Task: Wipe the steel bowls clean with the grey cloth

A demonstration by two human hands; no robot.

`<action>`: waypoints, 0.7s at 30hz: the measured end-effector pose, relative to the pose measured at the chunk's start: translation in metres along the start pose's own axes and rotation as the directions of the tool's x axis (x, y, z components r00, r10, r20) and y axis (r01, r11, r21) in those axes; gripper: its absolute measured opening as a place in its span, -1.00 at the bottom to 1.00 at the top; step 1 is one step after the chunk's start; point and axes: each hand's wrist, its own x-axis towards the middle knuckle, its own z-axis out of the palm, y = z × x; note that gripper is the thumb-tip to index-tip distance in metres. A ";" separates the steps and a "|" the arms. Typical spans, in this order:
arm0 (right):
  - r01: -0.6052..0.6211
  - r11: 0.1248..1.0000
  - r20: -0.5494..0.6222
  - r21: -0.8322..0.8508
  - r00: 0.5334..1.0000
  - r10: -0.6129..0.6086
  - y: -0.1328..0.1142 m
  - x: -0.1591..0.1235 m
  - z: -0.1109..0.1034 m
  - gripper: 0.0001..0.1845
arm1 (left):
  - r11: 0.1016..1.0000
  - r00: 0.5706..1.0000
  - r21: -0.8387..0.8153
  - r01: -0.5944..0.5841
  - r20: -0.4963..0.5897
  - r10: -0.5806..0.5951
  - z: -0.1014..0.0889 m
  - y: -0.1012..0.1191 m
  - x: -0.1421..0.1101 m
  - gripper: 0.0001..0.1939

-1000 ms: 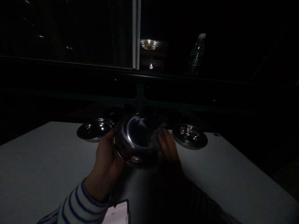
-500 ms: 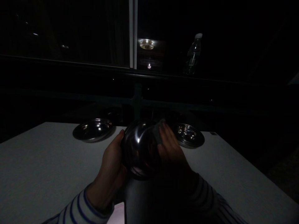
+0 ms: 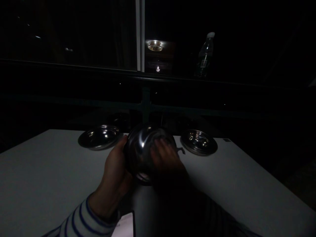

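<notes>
A shiny metal bowl (image 3: 138,154) is held up over the table, its rounded outer side facing me. My left hand (image 3: 117,171) grips it by the left edge, thumb at the rim. Across the bowl's right part lies my right hand (image 3: 166,156), its fingers blurred and pressing a grey cloth (image 3: 160,134) to the metal. Most of the cloth is hidden under the fingers or lost in the dark. A small grey shape (image 3: 182,150) shows just right of the bowl; I cannot tell what it is.
On the white table (image 3: 61,177), a wide metal dish (image 3: 98,140) sits back left and stacked metal dishes (image 3: 198,143) back right. A pink-white flat object with a dark edge (image 3: 124,225) lies near my left wrist. Beyond, a plastic bottle (image 3: 206,54) stands by the dark window.
My right hand has slid left and slightly down across the bowl from its right edge. The bowl and my left hand have shifted slightly left and up.
</notes>
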 end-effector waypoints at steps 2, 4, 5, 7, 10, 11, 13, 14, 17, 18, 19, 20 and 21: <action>0.117 0.993 0.005 0.004 0.993 -0.117 -0.010 0.001 -0.002 -0.53 | 0.999 1.000 -0.039 -0.009 0.012 0.010 -0.001 0.005 0.004 -0.84; 0.100 0.995 0.020 -0.016 0.995 -0.100 -0.004 0.005 -0.009 -0.56 | 0.998 0.999 -0.058 0.005 0.049 -0.002 -0.003 0.009 0.008 -0.83; 0.052 0.998 0.030 -0.043 0.998 -0.051 0.004 0.008 -0.014 -0.56 | 0.998 0.998 -0.064 0.014 0.066 -0.009 -0.004 0.010 0.010 -0.82; -0.044 0.994 0.085 -0.096 0.995 0.052 0.021 0.011 -0.024 -0.52 | 0.997 0.996 -0.069 0.039 0.088 -0.033 -0.005 0.011 0.015 -0.80; -0.065 0.992 0.069 -0.110 0.995 0.073 0.021 0.012 -0.029 -0.52 | 0.992 0.995 -0.105 0.067 0.078 -0.059 -0.007 0.011 0.021 -0.80; -0.031 0.995 0.049 -0.100 0.998 0.036 0.012 0.011 -0.029 -0.53 | 0.991 0.995 -0.117 0.067 0.079 -0.058 -0.008 0.012 0.022 -0.80; 0.092 0.995 0.074 -0.035 0.993 -0.089 -0.011 0.009 -0.027 -0.55 | 0.990 0.994 -0.127 0.063 0.094 -0.052 -0.009 0.011 0.024 -0.78; 0.149 0.989 0.124 0.004 0.981 -0.148 -0.020 0.009 -0.027 -0.52 | 0.990 0.991 -0.117 0.081 0.114 -0.067 -0.010 0.011 0.025 -0.78; 0.168 0.986 0.150 0.002 0.975 -0.166 -0.025 0.013 -0.029 -0.51 | 0.981 0.965 -0.041 0.189 0.195 -0.178 -0.011 0.006 0.025 -0.80; 0.142 0.989 0.136 -0.028 0.981 -0.137 -0.018 0.014 -0.031 -0.51 | 0.976 0.955 -0.015 0.218 0.209 -0.210 -0.011 0.005 0.025 -0.80; 0.111 0.992 0.119 -0.065 0.988 -0.102 -0.008 0.016 -0.034 -0.51 | 0.973 0.951 0.005 0.231 0.211 -0.227 -0.011 0.003 0.025 -0.81; 0.064 0.992 0.103 -0.106 0.993 -0.053 0.002 0.018 -0.036 -0.50 | 0.974 0.955 0.016 0.225 0.197 -0.223 -0.011 0.002 0.025 -0.81; 0.025 0.990 0.104 -0.142 0.995 -0.011 0.011 0.019 -0.038 -0.49 | 0.979 0.964 0.014 0.201 0.174 -0.201 -0.011 0.002 0.026 -0.81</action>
